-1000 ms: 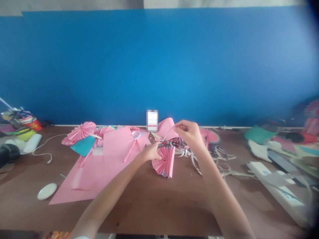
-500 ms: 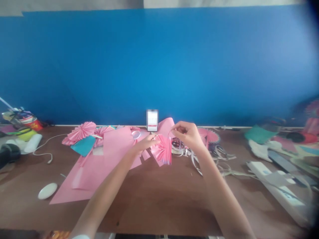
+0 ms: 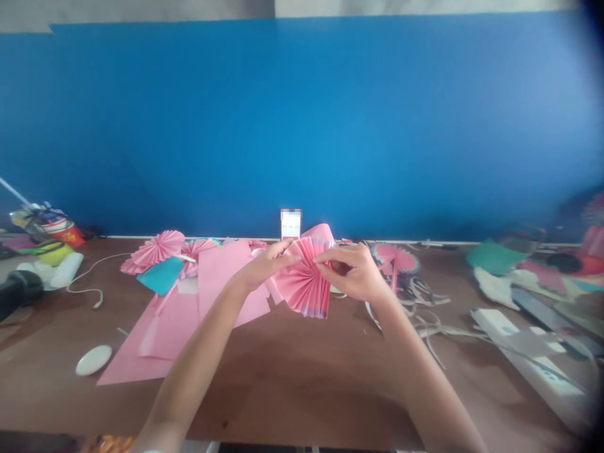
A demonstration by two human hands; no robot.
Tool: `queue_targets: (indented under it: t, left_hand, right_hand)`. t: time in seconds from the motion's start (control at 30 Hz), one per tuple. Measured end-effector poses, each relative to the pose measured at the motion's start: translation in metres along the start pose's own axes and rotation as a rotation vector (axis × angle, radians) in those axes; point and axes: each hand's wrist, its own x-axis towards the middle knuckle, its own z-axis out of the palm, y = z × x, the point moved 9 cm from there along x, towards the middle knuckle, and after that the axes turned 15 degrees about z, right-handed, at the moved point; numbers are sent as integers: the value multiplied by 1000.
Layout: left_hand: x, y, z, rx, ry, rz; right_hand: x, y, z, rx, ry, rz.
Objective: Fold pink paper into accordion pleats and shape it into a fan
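Observation:
A pleated pink paper fan (image 3: 306,286) is held up over the table, its folds spread around a centre point. My left hand (image 3: 268,263) grips its left side with the fingers closed on the paper. From the right, my right hand (image 3: 353,269) pinches the fan near its centre with thumb and forefinger. Behind the fan stands a phone (image 3: 290,225) with a lit screen, its lower part hidden. Pink paper sheets (image 3: 221,277) lie left of the fan, partly under my left forearm.
More pink paper fans (image 3: 158,248) and a teal paper piece (image 3: 161,275) lie at the left back. A white computer mouse (image 3: 94,360) sits front left. To the right are another pink fan (image 3: 395,259), tangled ribbons (image 3: 419,296) and a white power strip (image 3: 523,352).
My right hand has come down and left onto the fan's centre. The fan has spread wider, with pleats now showing at the top and left. The left hand still holds it.

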Motion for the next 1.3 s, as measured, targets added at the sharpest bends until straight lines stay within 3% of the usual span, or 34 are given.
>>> queue_targets:
  t: [0.17, 0.63, 1.1, 1.3]
  left_hand:
    - [-5, 9, 1, 11, 32, -37]
    - [-11, 19, 1, 88, 59, -145]
    - [-8, 5, -5, 23, 77, -124]
    - [-6, 15, 5, 15, 4, -60]
  right_hand:
    - [-2, -12, 1, -31, -15, -68]
    - [-3, -7, 4, -51, -47, -58]
    - [-4, -5, 18, -178, -176, -4]
    - [-6, -9, 16, -240, -149, -40]
